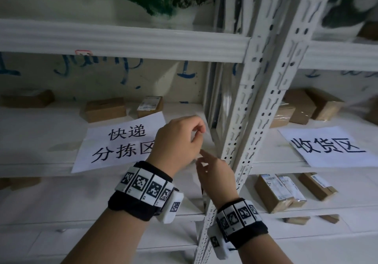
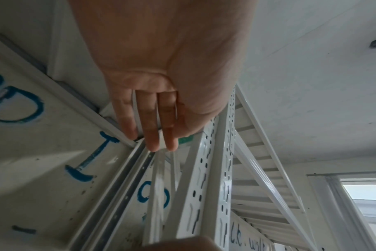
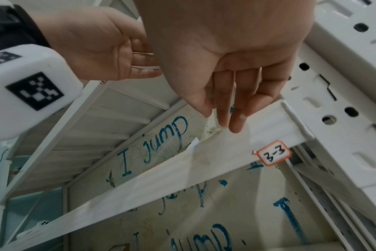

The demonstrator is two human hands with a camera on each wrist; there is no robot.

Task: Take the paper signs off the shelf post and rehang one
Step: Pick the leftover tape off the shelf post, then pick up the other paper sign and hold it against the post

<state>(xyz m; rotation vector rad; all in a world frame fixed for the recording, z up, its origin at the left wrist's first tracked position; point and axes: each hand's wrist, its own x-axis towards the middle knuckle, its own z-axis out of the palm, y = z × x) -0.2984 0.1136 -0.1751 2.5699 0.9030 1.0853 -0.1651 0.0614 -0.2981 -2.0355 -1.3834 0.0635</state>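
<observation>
The upright shelf post (image 1: 263,91) stands just right of our hands, both signs off it: one sign (image 1: 120,143) flat left, another (image 1: 331,147) right. Our left hand (image 1: 178,143) is nearer its sign, curled, seemingly pinching tape; right hand (image 1: 216,177) relaxed, grip unclear

L hand (image 2: 161,81) fingers straight beside perforated shelf post (image 2: 206,178).
</observation>
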